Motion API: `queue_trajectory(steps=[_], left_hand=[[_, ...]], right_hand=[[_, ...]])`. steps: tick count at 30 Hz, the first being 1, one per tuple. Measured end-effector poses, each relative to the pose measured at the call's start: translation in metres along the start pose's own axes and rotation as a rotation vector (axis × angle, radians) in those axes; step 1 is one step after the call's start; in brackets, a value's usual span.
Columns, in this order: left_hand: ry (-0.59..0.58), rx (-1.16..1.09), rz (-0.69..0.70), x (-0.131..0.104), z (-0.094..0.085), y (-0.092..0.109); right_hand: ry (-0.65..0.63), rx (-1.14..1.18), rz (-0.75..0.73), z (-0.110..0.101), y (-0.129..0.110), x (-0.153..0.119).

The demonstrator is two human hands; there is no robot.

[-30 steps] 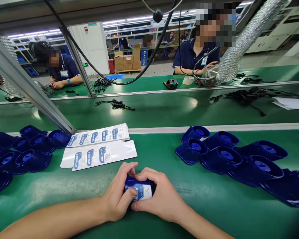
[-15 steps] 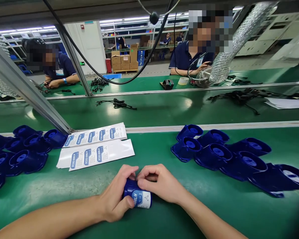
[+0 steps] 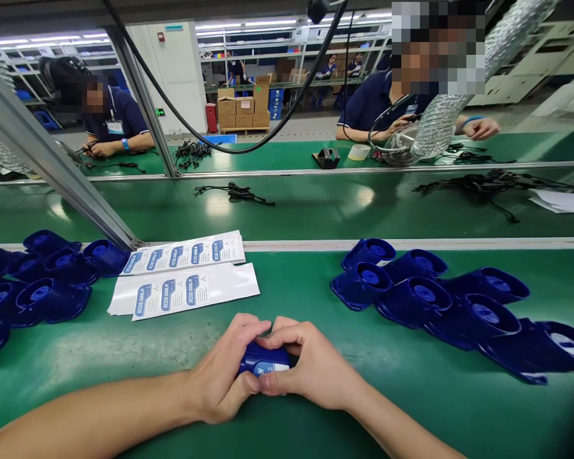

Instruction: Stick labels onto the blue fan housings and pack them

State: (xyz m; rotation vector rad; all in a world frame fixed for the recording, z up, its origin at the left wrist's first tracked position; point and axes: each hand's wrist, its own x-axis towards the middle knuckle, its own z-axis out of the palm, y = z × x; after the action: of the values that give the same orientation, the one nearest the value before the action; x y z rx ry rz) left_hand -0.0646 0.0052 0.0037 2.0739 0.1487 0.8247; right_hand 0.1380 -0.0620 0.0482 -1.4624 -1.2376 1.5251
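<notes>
Blue part [image 3: 266, 362]: lies on its side on the green counter [image 3: 316, 287], long way left to right, white label facing up.
Left hand [image 3: 222, 376]: fingers curled tight around the part's left end.
Right hand [image 3: 310, 370]: fingers closed over its right end, pressing the label.
Nearer hand: both touch it.
Around: label sheets [image 3: 184, 287] behind, blue parts in piles [image 3: 435, 299] either side.

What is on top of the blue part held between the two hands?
The left hand and right hand wrap over the blue part; fingers cover its top. A white label shows on its side. The rest of the part is hidden by the hands.
</notes>
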Motion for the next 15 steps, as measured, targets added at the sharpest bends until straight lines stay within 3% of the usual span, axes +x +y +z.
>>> queue_trajectory(steps=[10,15], left_hand=[[0.001,-0.017,0.005,0.0,0.0,0.002],[-0.047,-0.073,-0.003,0.001,-0.003,-0.002]], right_hand=[[0.025,0.059,-0.054,-0.002,0.017,0.011],[0.031,-0.01,-0.134,-0.002,0.013,0.009]])
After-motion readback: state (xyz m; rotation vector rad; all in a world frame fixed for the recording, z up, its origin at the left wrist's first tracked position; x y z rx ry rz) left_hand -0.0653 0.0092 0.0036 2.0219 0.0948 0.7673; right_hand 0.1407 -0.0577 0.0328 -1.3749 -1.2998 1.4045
